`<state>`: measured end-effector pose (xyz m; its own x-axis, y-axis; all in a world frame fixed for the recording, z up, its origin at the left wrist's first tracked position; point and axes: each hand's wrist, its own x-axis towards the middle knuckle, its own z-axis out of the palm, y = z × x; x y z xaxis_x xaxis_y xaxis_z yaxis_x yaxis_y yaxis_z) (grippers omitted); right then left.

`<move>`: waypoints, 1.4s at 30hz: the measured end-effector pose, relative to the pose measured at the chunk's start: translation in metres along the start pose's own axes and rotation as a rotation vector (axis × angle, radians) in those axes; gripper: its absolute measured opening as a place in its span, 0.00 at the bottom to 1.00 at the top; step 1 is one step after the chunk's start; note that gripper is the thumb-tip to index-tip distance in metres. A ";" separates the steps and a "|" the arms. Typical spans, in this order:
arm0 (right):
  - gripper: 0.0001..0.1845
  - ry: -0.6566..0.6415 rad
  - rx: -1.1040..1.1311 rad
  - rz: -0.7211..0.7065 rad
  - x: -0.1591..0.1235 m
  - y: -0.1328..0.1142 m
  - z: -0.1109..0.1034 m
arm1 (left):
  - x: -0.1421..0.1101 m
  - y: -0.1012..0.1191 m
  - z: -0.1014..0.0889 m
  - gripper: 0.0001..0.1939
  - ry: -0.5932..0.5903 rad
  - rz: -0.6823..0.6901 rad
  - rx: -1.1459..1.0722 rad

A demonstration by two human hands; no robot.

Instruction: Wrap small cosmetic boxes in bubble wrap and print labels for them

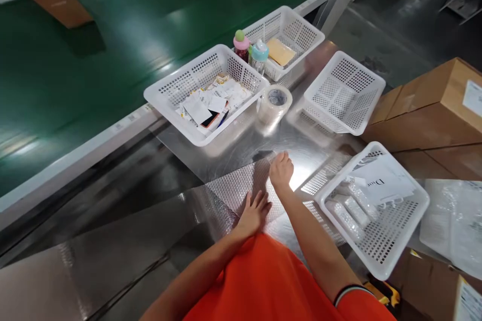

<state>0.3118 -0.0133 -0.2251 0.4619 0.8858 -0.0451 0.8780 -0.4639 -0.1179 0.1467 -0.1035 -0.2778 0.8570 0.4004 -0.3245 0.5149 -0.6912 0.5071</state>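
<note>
A sheet of bubble wrap (231, 191) lies on the shiny metal table (241, 153) in front of my body. My left hand (253, 215) rests flat on it with the fingers spread. At the sheet's far right corner, my right hand (281, 170) is closed on the edge of the bubble wrap. Just beyond my hands stands a roll of clear tape (274, 104). To the right, a white basket (408, 241) holds several bubble-wrapped packs (350, 210) and a white Dior bag (386, 180).
Behind the tape, a white basket (169, 119) contains paper slips and a pen. Two bottles (259, 55) stand near another basket (301, 42); a further basket (344, 93) sits right. Cardboard boxes (425, 110) flank the table. Beyond runs a green conveyor belt (124, 35).
</note>
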 end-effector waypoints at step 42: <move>0.38 -0.024 0.243 -0.001 -0.048 0.028 0.013 | -0.022 0.026 0.019 0.39 -0.068 0.029 0.075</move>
<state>0.3122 -0.0685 -0.2395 0.4555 0.8876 -0.0682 0.8210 -0.4485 -0.3533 0.1411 -0.1416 -0.2729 0.8665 0.3395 -0.3659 0.4849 -0.7462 0.4562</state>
